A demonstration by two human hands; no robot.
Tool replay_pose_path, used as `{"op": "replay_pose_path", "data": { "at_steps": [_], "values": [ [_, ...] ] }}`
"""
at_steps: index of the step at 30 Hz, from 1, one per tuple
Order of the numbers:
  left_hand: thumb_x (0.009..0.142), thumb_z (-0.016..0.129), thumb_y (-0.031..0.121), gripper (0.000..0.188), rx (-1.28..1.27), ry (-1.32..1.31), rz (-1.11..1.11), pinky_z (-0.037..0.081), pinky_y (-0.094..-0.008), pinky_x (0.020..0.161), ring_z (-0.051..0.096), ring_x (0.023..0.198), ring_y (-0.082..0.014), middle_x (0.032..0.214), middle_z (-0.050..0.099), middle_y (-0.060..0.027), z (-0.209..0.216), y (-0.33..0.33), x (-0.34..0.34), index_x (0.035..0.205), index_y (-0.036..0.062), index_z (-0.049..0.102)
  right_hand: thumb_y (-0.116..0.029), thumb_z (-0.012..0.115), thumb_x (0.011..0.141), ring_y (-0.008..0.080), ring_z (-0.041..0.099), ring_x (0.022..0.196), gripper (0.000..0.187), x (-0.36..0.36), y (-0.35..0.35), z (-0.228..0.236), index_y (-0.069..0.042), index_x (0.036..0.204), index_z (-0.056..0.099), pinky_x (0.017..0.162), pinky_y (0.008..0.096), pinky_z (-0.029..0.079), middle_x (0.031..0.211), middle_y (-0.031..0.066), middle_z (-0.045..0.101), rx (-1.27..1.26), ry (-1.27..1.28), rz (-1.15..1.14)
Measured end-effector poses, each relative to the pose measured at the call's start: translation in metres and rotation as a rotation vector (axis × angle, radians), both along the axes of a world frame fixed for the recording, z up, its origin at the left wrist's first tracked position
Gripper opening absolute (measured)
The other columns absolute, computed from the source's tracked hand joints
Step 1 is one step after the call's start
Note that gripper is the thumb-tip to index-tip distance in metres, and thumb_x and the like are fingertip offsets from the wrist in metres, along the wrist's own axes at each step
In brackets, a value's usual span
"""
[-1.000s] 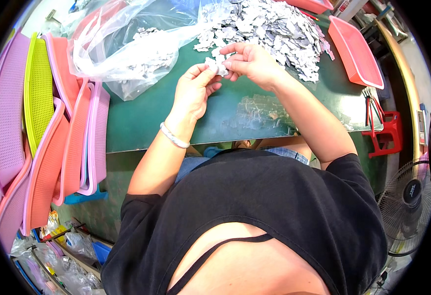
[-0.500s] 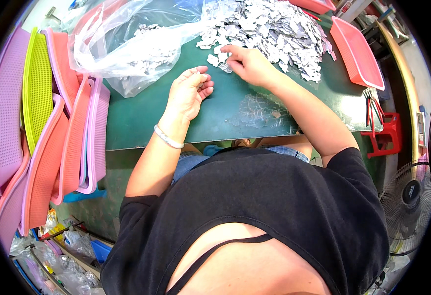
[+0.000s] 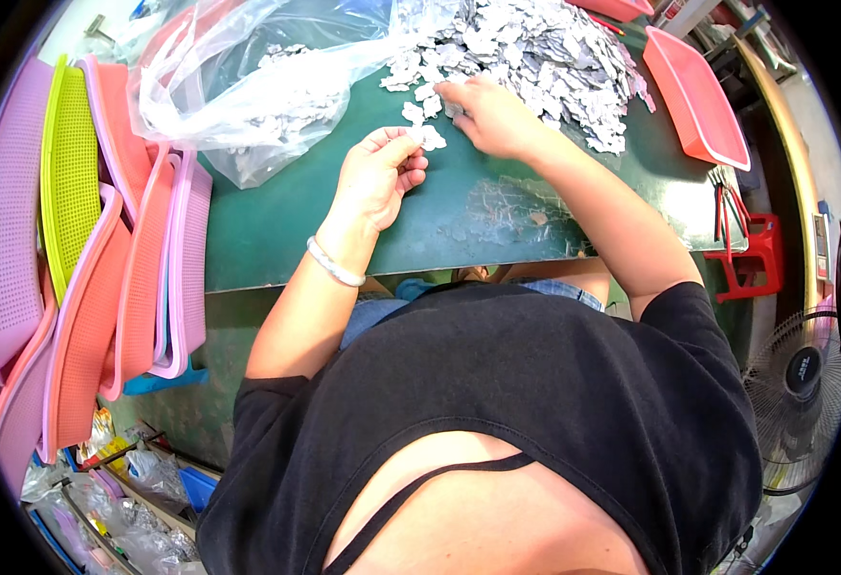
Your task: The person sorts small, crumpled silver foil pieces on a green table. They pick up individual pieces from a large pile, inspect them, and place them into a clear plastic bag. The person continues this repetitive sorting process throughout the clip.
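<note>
My left hand [image 3: 375, 177] is closed, its thumb and forefinger pinching a small flat white piece [image 3: 431, 138] with an uneven outline, just above the table. To its right, my right hand [image 3: 495, 117] reaches to the near left edge of a big heap of similar white and grey pieces [image 3: 554, 57]. Its forefinger is stretched out over some loose pieces, with the thumb apart from it. The curled fingers beneath are partly hidden. A few single pieces [image 3: 426, 93] lie between the two hands.
A clear plastic bag [image 3: 248, 105] holding more pieces lies at the back left of the green table [image 3: 296, 230]. Stacked purple, orange and green baskets [image 3: 70, 153] stand left. A pink tray [image 3: 696, 105], red-handled tool [image 3: 730, 211], red stool [image 3: 758, 259] and fan [image 3: 802, 374] are right.
My left hand has moved slightly right and now pinches a white piece. My right hand has shifted a little to the right, its forefinger still out at the heap's edge.
</note>
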State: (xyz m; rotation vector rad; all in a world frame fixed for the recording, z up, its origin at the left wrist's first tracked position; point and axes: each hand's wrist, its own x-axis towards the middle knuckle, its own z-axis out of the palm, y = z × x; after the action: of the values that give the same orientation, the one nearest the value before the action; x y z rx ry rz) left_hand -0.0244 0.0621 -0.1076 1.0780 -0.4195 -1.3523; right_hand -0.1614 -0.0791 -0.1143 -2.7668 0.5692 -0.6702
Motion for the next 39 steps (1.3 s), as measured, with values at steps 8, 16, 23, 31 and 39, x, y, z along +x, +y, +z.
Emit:
{"op": "replay_pose_path", "data": {
  "at_steps": [8, 16, 23, 31, 39],
  "values": [
    [0.081, 0.055, 0.005, 0.004, -0.013, -0.062, -0.004, 0.044, -0.021, 0.058, 0.053, 0.062, -0.0095, 0.073, 0.056, -0.0012, -0.001, 0.005, -0.001, 0.085, 0.0063, 0.054, -0.003, 0.059, 0.069, 0.0293, 0.054, 0.087, 0.046, -0.015, 0.018, 0.008, -0.003, 0.114, 0.048, 0.08, 0.0369, 0.042, 0.091, 0.0109, 0.06, 0.174, 0.104, 0.095],
    [0.082, 0.054, 0.004, 0.006, -0.071, -0.037, -0.101, 0.043, -0.0202, 0.054, 0.051, 0.06, -0.0089, 0.074, 0.055, -0.0022, 0.0, -0.002, -0.011, 0.088, 0.0038, 0.052, -0.008, 0.058, 0.079, 0.0078, 0.053, 0.073, 0.039, -0.027, 0.037, 0.025, 0.0, 0.115, 0.046, 0.067, 0.0217, 0.043, 0.079, 0.003, 0.06, 1.08, -0.181, 0.154],
    [0.079, 0.059, 0.01, 0.017, 0.03, -0.116, -0.059, 0.039, -0.0202, 0.047, 0.049, 0.055, -0.0088, 0.069, 0.052, -0.0018, -0.006, 0.007, -0.014, 0.093, 0.0016, 0.053, -0.006, 0.06, 0.069, 0.0094, 0.053, 0.051, 0.03, -0.032, 0.001, 0.054, 0.0, 0.098, 0.052, 0.046, 0.0218, 0.04, 0.066, 0.0033, 0.059, 1.143, 0.025, -0.084],
    [0.08, 0.056, 0.008, 0.012, 0.009, -0.201, -0.075, 0.037, -0.0193, 0.044, 0.047, 0.05, -0.0077, 0.064, 0.051, -0.0011, -0.007, 0.003, -0.019, 0.089, 0.0019, 0.053, -0.009, 0.058, 0.076, 0.0161, 0.058, 0.072, 0.033, 0.036, -0.134, 0.123, 0.006, 0.104, 0.053, 0.063, 0.0255, 0.047, 0.085, 0.0114, 0.06, 1.025, -0.697, -0.292],
    [0.082, 0.054, 0.008, 0.008, 0.004, -0.06, -0.039, 0.038, -0.0224, 0.048, 0.046, 0.054, -0.0102, 0.067, 0.048, -0.0005, -0.011, 0.008, -0.01, 0.089, 0.0029, 0.052, -0.01, 0.06, 0.074, 0.0114, 0.056, 0.062, 0.027, 0.023, -0.063, 0.073, 0.0, 0.098, 0.057, 0.056, 0.0256, 0.044, 0.072, 0.0045, 0.061, 0.489, -0.067, -0.117]
  ]
}}
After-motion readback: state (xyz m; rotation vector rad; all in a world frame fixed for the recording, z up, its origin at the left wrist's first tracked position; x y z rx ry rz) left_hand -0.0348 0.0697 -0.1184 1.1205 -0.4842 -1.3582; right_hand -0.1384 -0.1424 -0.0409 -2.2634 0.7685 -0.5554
